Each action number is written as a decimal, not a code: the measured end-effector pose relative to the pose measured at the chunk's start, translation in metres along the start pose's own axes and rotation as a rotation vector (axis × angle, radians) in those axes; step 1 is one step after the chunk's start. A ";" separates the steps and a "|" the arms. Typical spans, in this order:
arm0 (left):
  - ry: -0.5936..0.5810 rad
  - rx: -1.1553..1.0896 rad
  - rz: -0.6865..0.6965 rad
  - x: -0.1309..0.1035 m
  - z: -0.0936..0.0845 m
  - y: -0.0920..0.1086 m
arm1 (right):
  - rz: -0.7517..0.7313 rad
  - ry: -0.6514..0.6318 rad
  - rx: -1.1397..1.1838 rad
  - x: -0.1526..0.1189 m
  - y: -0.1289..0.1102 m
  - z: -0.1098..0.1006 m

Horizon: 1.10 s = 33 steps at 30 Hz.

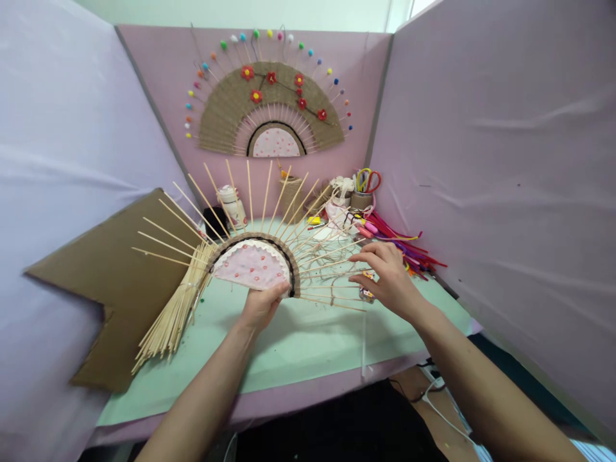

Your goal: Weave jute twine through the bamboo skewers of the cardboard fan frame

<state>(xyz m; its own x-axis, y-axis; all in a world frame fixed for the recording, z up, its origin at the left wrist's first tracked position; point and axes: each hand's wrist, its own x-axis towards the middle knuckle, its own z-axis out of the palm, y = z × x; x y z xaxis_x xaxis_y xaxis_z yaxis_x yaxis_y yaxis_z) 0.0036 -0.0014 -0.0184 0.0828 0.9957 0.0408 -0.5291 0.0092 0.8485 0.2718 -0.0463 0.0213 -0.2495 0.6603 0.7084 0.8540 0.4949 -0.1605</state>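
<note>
The left hand (262, 307) grips the fan (253, 264) by its base, above the table (298, 359). The right hand (389, 279) is open — fingers apart at the right-hand sticks (332, 263). Behind, a pot (362, 200) holds scissors (368, 181). Bare cloth lies between the fan and the table's near edge — cardboard (120, 282) overhangs the left edge.

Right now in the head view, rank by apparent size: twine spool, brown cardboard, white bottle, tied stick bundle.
1. Brown cardboard
2. Tied stick bundle
3. White bottle and twine spool: too alike to rank
</note>
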 end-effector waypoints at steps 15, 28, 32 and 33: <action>-0.021 -0.015 0.018 -0.001 -0.003 -0.002 | -0.011 0.002 0.001 0.000 -0.003 -0.001; -0.024 -0.020 0.007 0.002 -0.007 -0.006 | -0.022 0.018 -0.012 -0.001 -0.001 0.002; -0.021 -0.015 0.021 0.003 -0.009 -0.007 | -0.046 0.036 -0.015 0.000 -0.001 0.000; -0.014 -0.012 0.024 0.003 -0.009 -0.007 | -0.049 0.042 -0.012 0.000 0.000 0.000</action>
<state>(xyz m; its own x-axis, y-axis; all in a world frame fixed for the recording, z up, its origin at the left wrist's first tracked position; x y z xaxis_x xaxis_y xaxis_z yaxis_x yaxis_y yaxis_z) -0.0001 0.0027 -0.0296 0.0823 0.9943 0.0684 -0.5410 -0.0131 0.8409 0.2717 -0.0465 0.0215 -0.2721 0.6111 0.7433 0.8468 0.5189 -0.1167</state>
